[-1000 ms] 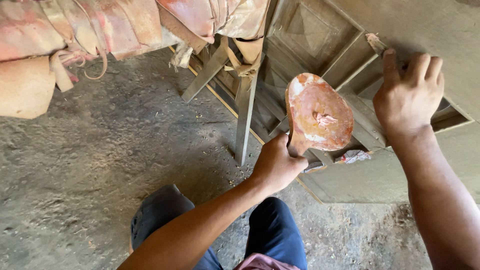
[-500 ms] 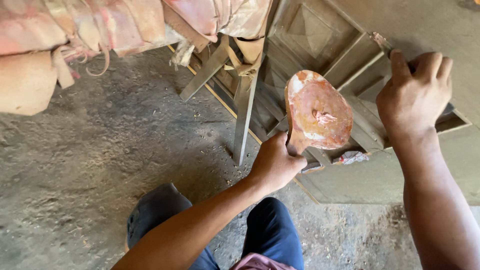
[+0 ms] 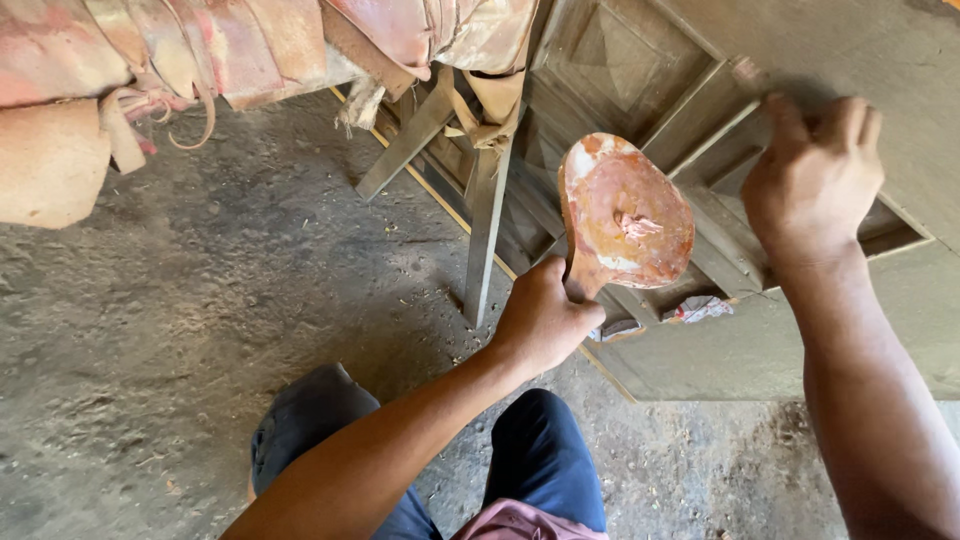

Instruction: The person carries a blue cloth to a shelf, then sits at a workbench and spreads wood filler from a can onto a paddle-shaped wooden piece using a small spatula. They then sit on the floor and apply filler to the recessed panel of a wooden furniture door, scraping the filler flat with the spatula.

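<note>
My left hand is closed tight around the handle of a flat round board. The board is orange and pink, with smears of paste on it and a small lump of paste near the middle. I hold it up over the lower part of a grey wooden door panel, so its flat face looks up at me. My right hand is up and to the right of the board, well apart from it. Its fingers are curled in and press down on a raised strip of the door panel. Something small and thin sticks out past my fingers, at the top left of the hand, but I cannot tell what it is. The door panel has sunken squares and long ridges, and it lies on a wooden stand with slanted legs. A little crumpled scrap lies on the panel just below the board. At the top left there are dusty pink and tan sacks piled up, with a loop of string hanging down. The floor is grey dirt with bits of wood on it. My legs in dark blue trousers are at the bottom.
</note>
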